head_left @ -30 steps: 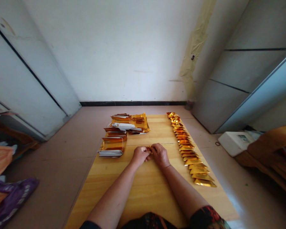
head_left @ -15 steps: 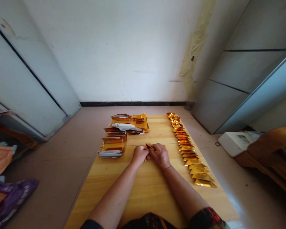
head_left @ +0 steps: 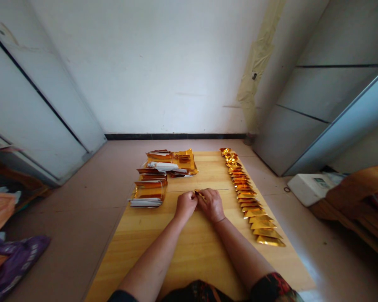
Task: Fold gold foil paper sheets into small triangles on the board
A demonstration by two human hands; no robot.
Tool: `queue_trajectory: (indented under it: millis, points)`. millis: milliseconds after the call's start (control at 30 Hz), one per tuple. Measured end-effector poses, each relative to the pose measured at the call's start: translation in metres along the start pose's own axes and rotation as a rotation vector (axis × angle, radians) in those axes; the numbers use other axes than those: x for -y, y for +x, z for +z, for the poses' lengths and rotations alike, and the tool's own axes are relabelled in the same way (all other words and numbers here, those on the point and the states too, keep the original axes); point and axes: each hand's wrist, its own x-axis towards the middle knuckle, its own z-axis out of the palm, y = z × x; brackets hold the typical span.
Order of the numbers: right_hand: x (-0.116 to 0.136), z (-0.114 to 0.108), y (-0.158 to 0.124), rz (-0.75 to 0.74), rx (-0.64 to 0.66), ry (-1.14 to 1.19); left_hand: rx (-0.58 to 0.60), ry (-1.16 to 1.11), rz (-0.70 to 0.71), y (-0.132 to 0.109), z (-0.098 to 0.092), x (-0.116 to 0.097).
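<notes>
Around the middle of the bench [head_left: 189,256], the left hand [head_left: 186,205] and the right hand [head_left: 211,205] are pinching a small gold foil piece [head_left: 198,192] between them.
Along the right edge, a row of folded foil pieces [head_left: 251,211] is lying. In my judgement, uneven pressing could be making the thin foil crease crookedly or tear. The knuckles are hiding most of the piece and the fingertips, so its exact shape is escaping me.

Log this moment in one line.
left hand: curled at gold foil | right hand: holding foil | table right: folded gold pieces | table left: foil stacks
</notes>
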Motion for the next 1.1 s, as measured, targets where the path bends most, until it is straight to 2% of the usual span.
queue_trajectory:
  millis: [167, 300, 433, 567, 800, 967, 1100]
  points:
    - [-0.0008, 0.0025, -0.0007, 0.023, -0.008, 0.007, -0.047, 0.215, 0.097, 0.0004, -0.0012, 0.0019]
    - [0.0006, 0.0033, -0.0005, 0.077, 0.007, 0.053, -0.094, 0.462, 0.258, -0.0035, -0.0025, 0.0023]
    - [0.0024, 0.0023, 0.0004, 0.136, 0.032, 0.062, -0.107, 0.528, 0.400, -0.0079, -0.0013, 0.0026]
    - [0.0015, 0.0025, -0.0004, 0.137, 0.047, 0.065, -0.067, 0.469, 0.364, -0.0049, -0.0012, 0.0025]
    - [-0.0015, 0.0023, -0.0009, 0.121, 0.071, 0.064, 0.099, 0.281, 0.321, -0.0018, -0.0084, -0.0007]
    - [-0.0025, 0.0017, -0.0006, 0.117, 0.077, 0.059, 0.134, 0.165, 0.272, -0.0046, -0.0097, -0.0024]
    - [-0.0045, 0.0047, -0.0018, 0.097, 0.070, 0.031, 0.184, 0.037, 0.180, -0.0053, -0.0095, -0.0022]
